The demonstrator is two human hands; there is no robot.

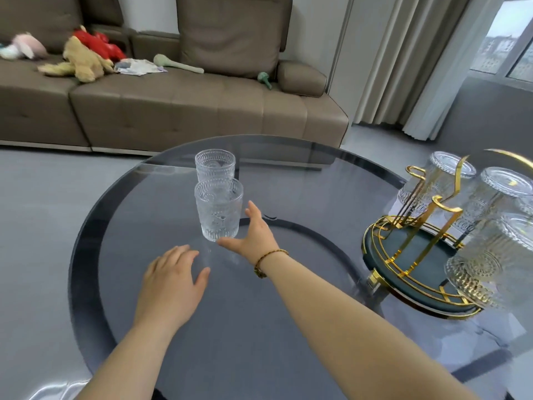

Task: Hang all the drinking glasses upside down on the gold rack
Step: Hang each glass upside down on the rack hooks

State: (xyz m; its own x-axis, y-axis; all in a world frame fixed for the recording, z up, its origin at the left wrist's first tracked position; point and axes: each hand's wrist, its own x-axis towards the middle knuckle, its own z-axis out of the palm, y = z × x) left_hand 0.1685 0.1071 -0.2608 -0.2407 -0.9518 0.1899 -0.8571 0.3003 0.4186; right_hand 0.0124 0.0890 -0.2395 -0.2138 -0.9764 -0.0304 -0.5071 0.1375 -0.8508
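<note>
Behind the round glass table (121,284) runs a brown sofa (173,111). Left hand (170,284) hovers flat, fingers spread, holding nothing. Two upright glasses (219,210) stand mid-table, one behind the other. Right hand (253,235) is open, thumb and fingers apart just beside the nearer glass's base. Gold rack (418,249) at far right carries inverted glasses (496,249).
</note>
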